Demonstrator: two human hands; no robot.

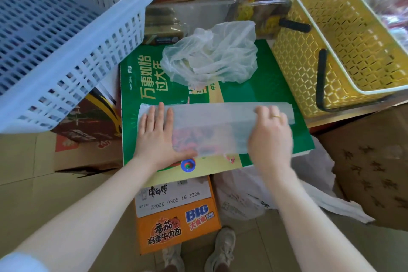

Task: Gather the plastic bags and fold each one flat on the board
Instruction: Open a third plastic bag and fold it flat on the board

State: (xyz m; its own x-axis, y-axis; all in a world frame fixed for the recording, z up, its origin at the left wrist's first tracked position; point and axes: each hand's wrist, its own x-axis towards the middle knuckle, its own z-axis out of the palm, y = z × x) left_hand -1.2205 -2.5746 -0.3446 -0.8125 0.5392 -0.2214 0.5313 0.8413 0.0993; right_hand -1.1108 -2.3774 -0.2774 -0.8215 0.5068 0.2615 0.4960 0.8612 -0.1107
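Green board (265, 99) carried a flattened bag (212, 126), pressed by the flat left hand (155, 132); its right end was pinched by the right hand (270, 132). Crumpled bag (212, 55) lay behind.

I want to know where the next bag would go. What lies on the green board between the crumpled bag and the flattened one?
In the head view, only bare printed green board shows between the crumpled bag and the flattened bag.

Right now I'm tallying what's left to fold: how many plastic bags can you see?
3: a flattened bag under both hands on the green board, a crumpled bag at the board's far edge, and a floor bag beside the orange box. More may be hidden.
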